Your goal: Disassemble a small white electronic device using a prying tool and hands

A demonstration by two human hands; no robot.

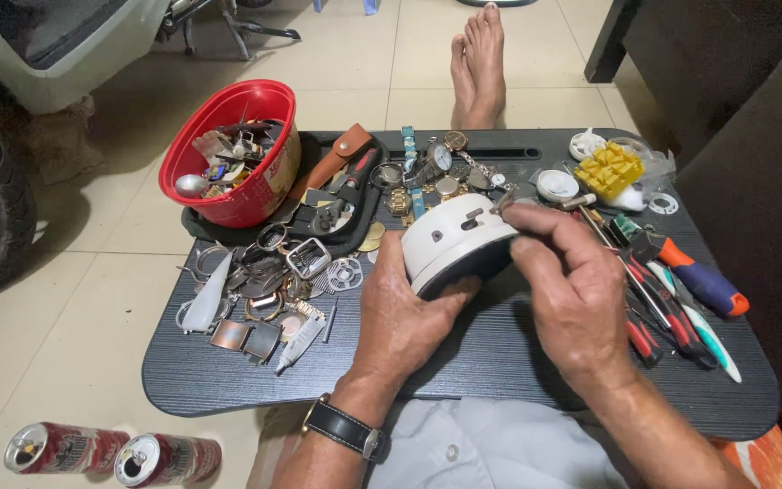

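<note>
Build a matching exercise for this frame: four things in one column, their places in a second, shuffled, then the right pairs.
Things:
1. white round clock case
2. red bowl
3. yellow plastic block
4. two drink cans

Places:
A. on the floor, left of the lap tray
B. far right part of the tray, near small white discs
C. held on the tray between the left hand and the right hand
D. far left corner of the tray, full of small parts

Pairs: 1-C, 2-D, 3-B, 4-A
</note>
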